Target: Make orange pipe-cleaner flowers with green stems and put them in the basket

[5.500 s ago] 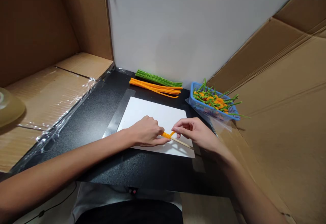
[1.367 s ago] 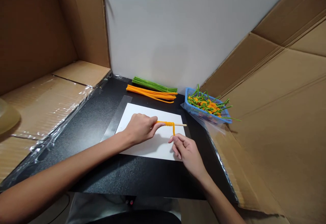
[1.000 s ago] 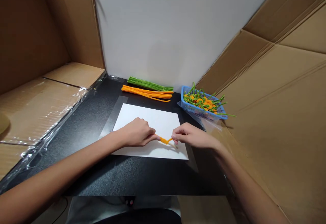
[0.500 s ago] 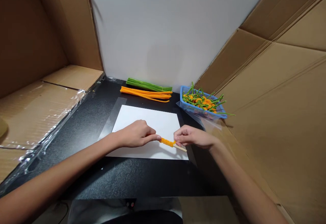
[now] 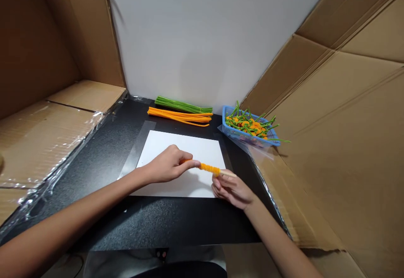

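Your right hand (image 5: 232,191) has dropped below the orange pipe cleaner coil (image 5: 208,168), its fingers now curled under the wooden stick (image 5: 227,173) instead of pinching from above. The loose tail that hung from the coil earlier no longer shows. The coil now runs longer along the stick, and its orange end reaches into your left hand (image 5: 168,165).

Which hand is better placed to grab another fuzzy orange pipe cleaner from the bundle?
Left, probably: the left hand sits nearer the bundle of fuzzy orange pipe cleaners, across the white paper sheet. The right hand is occupied at the bare end of the wooden stick.
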### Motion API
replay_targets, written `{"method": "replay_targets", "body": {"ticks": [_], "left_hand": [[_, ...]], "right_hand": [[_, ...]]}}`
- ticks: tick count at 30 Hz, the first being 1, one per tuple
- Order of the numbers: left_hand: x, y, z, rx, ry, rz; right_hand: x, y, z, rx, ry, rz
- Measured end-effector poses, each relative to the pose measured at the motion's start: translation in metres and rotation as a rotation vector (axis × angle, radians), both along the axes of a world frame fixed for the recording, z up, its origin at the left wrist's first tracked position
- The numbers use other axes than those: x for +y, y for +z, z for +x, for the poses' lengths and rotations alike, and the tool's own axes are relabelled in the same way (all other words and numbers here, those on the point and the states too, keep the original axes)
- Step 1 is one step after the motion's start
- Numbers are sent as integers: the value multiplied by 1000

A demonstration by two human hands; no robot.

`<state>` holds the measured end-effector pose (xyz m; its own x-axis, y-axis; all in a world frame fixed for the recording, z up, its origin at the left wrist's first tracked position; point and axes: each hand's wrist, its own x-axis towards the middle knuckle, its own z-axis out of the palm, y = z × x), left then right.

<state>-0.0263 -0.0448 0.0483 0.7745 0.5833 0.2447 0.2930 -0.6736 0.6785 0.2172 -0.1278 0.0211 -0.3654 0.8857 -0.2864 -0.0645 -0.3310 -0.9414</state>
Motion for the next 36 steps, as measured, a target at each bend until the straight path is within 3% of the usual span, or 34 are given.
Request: {"method": "replay_targets", "body": {"ticks": [2, 5, 6, 8, 10, 12, 14, 16, 18, 20, 23, 26, 28, 29, 31, 33, 36], "left_hand": [[-2, 2, -1, 74, -131, 0], [0, -1, -1, 205, -165, 199], [1, -3, -1, 239, -138, 284], [3, -9, -1, 286, -41, 443], [5, -14, 0, 294, 102, 549], [4, -17, 1, 258, 223, 582], [2, -18, 3, 195, 275, 524], [-1, -17, 6, 123, 265, 375], [-3, -14, 8, 62, 224, 166], [-5, -8, 8, 34, 108, -35], [-6, 0, 6, 58, -140, -199], [-7, 3, 3, 119, -282, -197], [-6, 0, 3, 175, -284, -71], [-6, -3, 3, 207, -246, 32], [-5, -9, 5, 263, -105, 254], [-5, -16, 7, 299, 64, 414], [-7, -22, 10, 289, 277, 460]], "right_hand": [[10, 16, 16, -133, 173, 24], [18, 61, 16, -609, 453, 198], [17, 75, 9, -820, 456, 324], [8, 91, -11, -1231, 325, 485], [-4, 87, -32, -1422, 107, 525], [-13, 66, -44, -1196, -132, 497], [-16, 37, -43, -669, -235, 289], [-13, 12, -30, -180, -276, 63], [-7, -2, -9, 98, -193, -46], [2, -4, 13, 146, -4, -98], [19, 14, 34, -3, 455, -149], [35, 47, 32, -191, 767, -147], [39, 69, 18, -429, 908, -59], [37, 79, 9, -646, 912, 67], [27, 92, -12, -1200, 661, 423], [13, 92, -30, -1624, 448, 579], [-5, 69, -45, -1712, 213, 648]]}}
